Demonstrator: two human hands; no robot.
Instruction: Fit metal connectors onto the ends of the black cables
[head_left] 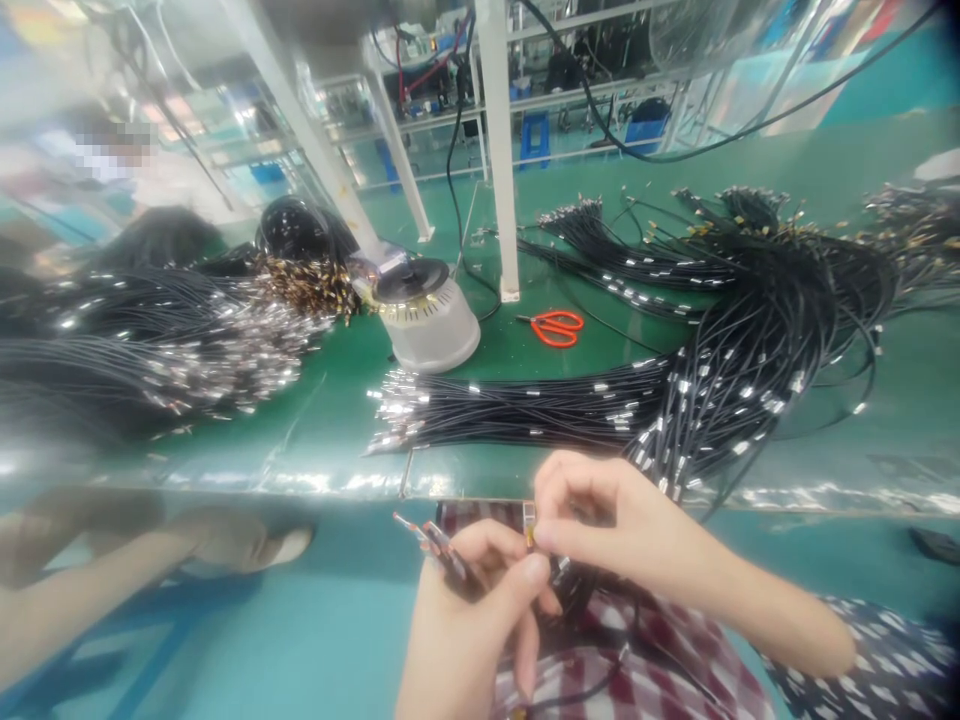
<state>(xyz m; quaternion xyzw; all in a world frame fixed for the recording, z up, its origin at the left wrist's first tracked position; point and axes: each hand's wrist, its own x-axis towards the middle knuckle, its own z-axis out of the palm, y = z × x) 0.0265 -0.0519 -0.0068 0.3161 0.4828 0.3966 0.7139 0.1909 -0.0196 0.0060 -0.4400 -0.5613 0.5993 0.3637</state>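
Observation:
My left hand is closed around a few thin black cables with metal tips that stick out to the left, held over my lap. My right hand pinches a small gold connector at the end of one cable, right against the left thumb. Both hands are just below the front edge of the green table. A bundle of black cables with silver ends lies on the table directly ahead of my hands.
A white round machine with a black top stands mid-table, orange scissors to its right. Large cable heaps lie left and right. White frame posts rise behind. Another person's leg and foot are at lower left.

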